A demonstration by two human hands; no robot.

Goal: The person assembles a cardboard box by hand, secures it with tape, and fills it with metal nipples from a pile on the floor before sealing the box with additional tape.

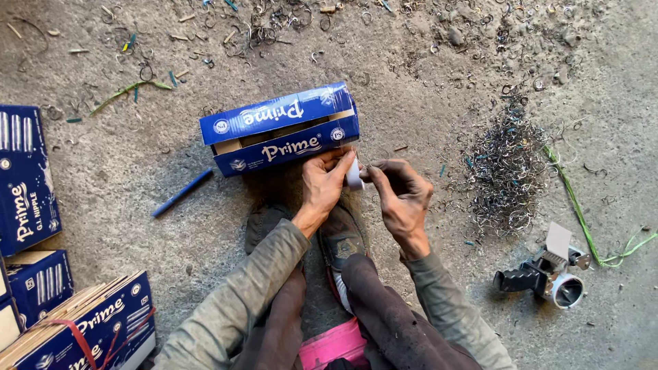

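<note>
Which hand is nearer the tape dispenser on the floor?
Right. The right hand is nearer the tape dispenser, which lies out to its right; the left hand is farther, by the blue box.

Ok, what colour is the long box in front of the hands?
Blue with white lettering; the long box shows best in the head view, lying on the floor.
</note>
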